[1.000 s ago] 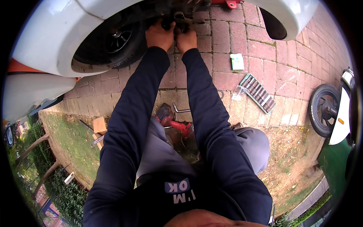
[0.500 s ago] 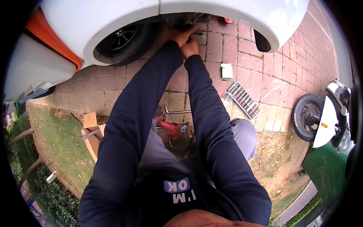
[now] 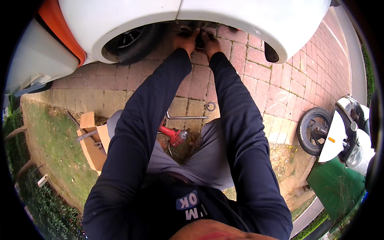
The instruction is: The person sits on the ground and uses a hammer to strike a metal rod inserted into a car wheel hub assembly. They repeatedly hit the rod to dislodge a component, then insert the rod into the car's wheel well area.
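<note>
Both my hands reach under the lower edge of a white vehicle's body (image 3: 224, 13), beside its dark wheel (image 3: 146, 46). My left hand (image 3: 185, 42) is on the wheel's side, its fingers curled inward. Close to its right, my right hand (image 3: 212, 46) has thumb and fingers drawn together. A dark shape lies between them; shadow hides what it is. On the paving nearer me lie an L-shaped metal wrench (image 3: 188, 117) and a small dark ring (image 3: 211, 106). A red power tool (image 3: 174, 136) rests between my legs.
An opened cardboard box (image 3: 95, 154) with a metal bar across it stands on the grass at left. At right is a white scooter (image 3: 340, 132) with a black front wheel (image 3: 314, 131), near a green panel (image 3: 336, 184). Brick paving (image 3: 276, 88) runs alongside the vehicle.
My hands have moved apart; the right one shifted rightward. The view has shifted slightly. The ring has come into sight, while the socket tray and small green-and-white box no longer show.
</note>
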Available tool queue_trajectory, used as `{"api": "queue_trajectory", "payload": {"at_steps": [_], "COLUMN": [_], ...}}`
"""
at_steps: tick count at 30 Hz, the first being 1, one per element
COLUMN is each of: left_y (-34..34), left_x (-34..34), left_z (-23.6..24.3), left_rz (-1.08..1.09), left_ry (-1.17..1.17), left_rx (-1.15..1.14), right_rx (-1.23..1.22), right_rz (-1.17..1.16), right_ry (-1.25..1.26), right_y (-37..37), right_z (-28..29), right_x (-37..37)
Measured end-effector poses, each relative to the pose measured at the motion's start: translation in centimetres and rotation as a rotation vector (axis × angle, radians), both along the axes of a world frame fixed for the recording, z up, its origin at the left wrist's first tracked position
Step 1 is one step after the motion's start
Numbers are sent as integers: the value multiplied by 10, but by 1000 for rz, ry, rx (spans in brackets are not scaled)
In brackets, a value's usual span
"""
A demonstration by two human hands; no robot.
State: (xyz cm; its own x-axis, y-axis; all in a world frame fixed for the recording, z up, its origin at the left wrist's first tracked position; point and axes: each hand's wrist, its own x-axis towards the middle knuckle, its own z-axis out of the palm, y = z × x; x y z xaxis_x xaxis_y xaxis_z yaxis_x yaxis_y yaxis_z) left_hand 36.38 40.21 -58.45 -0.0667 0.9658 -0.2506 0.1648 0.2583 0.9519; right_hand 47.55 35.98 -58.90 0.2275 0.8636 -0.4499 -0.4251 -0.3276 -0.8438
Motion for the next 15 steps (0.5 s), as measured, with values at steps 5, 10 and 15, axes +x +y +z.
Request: {"api": "queue_trajectory", "payload": {"at_steps": [5,10,15], "left_y": [3,-8,-2], "left_x": [16,6,7], "left_z": [3,22,10], "left_rz": [29,26,43], "left_ry": [355,57,258], "left_rx": [17,-60,-39], "right_rx": [-22,22,40], "right_rz": [-52,-10,24], "right_ry": [-448,-833,-586], "right_y": [22,11,11], "right_z": [-76,-24,-36], "right_x": [12,2,10]}}
